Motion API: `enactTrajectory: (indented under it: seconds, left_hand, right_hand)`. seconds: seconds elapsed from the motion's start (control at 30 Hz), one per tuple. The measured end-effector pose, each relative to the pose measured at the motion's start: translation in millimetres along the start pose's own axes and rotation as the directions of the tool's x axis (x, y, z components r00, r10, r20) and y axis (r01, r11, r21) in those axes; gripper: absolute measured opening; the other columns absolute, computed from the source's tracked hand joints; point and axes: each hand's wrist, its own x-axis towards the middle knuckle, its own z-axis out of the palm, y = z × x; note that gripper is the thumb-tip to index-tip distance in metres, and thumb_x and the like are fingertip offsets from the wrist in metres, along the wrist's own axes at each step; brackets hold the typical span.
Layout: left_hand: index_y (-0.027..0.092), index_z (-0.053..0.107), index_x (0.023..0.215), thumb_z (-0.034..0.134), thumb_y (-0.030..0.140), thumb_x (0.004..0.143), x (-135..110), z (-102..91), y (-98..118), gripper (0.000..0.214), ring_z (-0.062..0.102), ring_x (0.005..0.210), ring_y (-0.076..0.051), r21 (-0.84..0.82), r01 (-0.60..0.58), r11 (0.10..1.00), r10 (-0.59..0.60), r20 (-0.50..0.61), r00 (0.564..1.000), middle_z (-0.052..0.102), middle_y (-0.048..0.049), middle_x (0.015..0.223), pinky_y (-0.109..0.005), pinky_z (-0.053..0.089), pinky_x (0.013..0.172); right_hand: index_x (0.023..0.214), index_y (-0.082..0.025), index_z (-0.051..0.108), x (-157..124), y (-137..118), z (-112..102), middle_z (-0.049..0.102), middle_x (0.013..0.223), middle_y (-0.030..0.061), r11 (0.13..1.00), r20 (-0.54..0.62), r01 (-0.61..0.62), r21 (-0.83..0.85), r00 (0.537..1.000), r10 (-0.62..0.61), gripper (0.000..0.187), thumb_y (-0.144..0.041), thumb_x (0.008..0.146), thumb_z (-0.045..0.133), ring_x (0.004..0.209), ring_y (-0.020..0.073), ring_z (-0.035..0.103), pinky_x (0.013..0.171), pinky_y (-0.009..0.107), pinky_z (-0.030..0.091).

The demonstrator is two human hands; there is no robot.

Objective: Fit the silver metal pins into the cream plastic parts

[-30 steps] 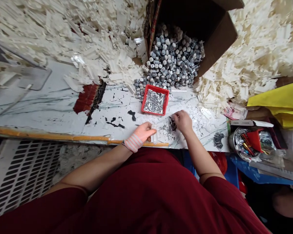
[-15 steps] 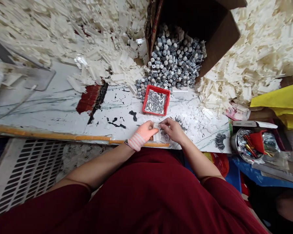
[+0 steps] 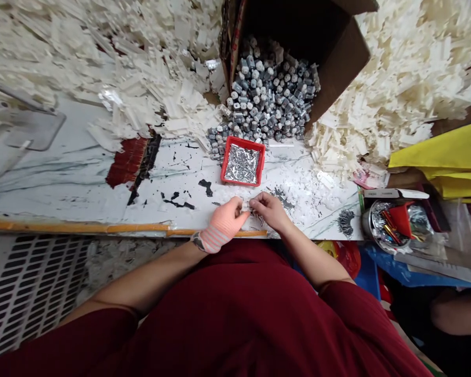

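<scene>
My left hand [image 3: 224, 222], in an orange glove, pinches a small white plastic part [image 3: 245, 204] at the table's front edge. My bare right hand [image 3: 270, 208] meets it from the right, fingers pinched on a small metal pin that is too small to make out clearly. Loose metal pins [image 3: 259, 217] lie on the table under both hands. Just beyond them sits a red tray [image 3: 261, 159] filled with shiny metal pins.
A tipped cardboard box [image 3: 339, 57] spills grey cylindrical parts [image 3: 267, 99] behind the tray. Heaps of white plastic pieces [image 3: 392, 89] cover the back of the worn table [image 3: 70, 178]. A round tin with tools [image 3: 392, 222] and yellow sheets [image 3: 443, 162] lie at the right.
My right hand left the pin pile at the right and came in to meet my left hand at the white part. The view shifted slightly.
</scene>
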Motion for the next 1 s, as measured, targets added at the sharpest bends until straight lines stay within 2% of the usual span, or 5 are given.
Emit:
enactTrajectory:
  seconds: [0.13, 0.33, 0.57, 0.73, 1.0]
  left_hand:
    - [0.021, 0.048, 0.078, 0.062, 0.028, 0.068, 5, 1.6, -9, 0.019, 0.042, 0.048, -0.01, -0.169, 0.122, 0.978, -0.095, 0.159, 0.983, 0.044, 0.0074, 0.056, -0.022, 0.031, 0.049]
    - [0.02, 0.046, 0.077, 0.061, 0.028, 0.066, 17, 8.3, -23, 0.02, 0.039, 0.042, -0.008, -0.402, 0.293, 0.868, -0.182, 0.291, 0.939, 0.041, 0.0087, 0.052, -0.02, 0.029, 0.041]
    - [0.018, 0.054, 0.08, 0.061, 0.029, 0.067, 18, 13.2, -17, 0.019, 0.036, 0.042, -0.007, -0.372, 0.256, 0.892, -0.183, 0.219, 0.958, 0.039, 0.0081, 0.052, -0.02, 0.027, 0.04]
    - [0.016, 0.061, 0.085, 0.059, 0.03, 0.071, 14, 5.3, -4, 0.02, 0.037, 0.045, -0.008, -0.316, 0.21, 0.925, -0.146, 0.214, 0.966, 0.042, 0.0068, 0.053, -0.02, 0.031, 0.042]
    - [0.017, 0.065, 0.094, 0.058, 0.027, 0.073, 9, -5.7, 0, 0.024, 0.056, 0.069, -0.013, -0.203, 0.099, 0.974, -0.057, 0.206, 0.977, 0.065, -0.001, 0.08, -0.022, 0.043, 0.058]
  right_hand:
    - [0.084, -0.019, 0.064, 11, 12, -55, 0.066, 0.087, 0.0053, 0.942, 0.036, 0.082, -0.325, 0.997, -0.074, 0.019, -0.036, 0.084, 0.057, 0.082, 0.0182, 0.058, 0.074, 0.032, 0.046]
    - [0.085, -0.012, 0.067, 28, 38, -134, 0.061, 0.103, 0.0202, 0.441, -0.291, -0.215, -0.871, 0.951, -0.11, 0.016, -0.017, 0.082, 0.052, 0.103, 0.0324, 0.049, 0.083, 0.045, 0.039]
    - [0.08, -0.021, 0.06, 20, 10, -59, 0.066, 0.088, 0.006, 0.91, -0.171, 0.154, -0.386, 0.957, -0.235, 0.012, -0.028, 0.085, 0.052, 0.083, 0.0187, 0.06, 0.077, 0.034, 0.049]
    - [0.077, -0.022, 0.064, 7, -8, -17, 0.066, 0.095, 0.008, 0.855, 0.048, 0.386, -0.348, 0.918, -0.395, 0.015, -0.031, 0.086, 0.054, 0.092, 0.0191, 0.061, 0.084, 0.036, 0.049]
    - [0.094, -0.022, 0.067, 4, -2, -14, 0.066, 0.093, 0.0055, 0.964, -0.068, 0.197, -0.18, 0.975, -0.212, 0.021, -0.037, 0.079, 0.067, 0.087, 0.0175, 0.061, 0.079, 0.032, 0.05]
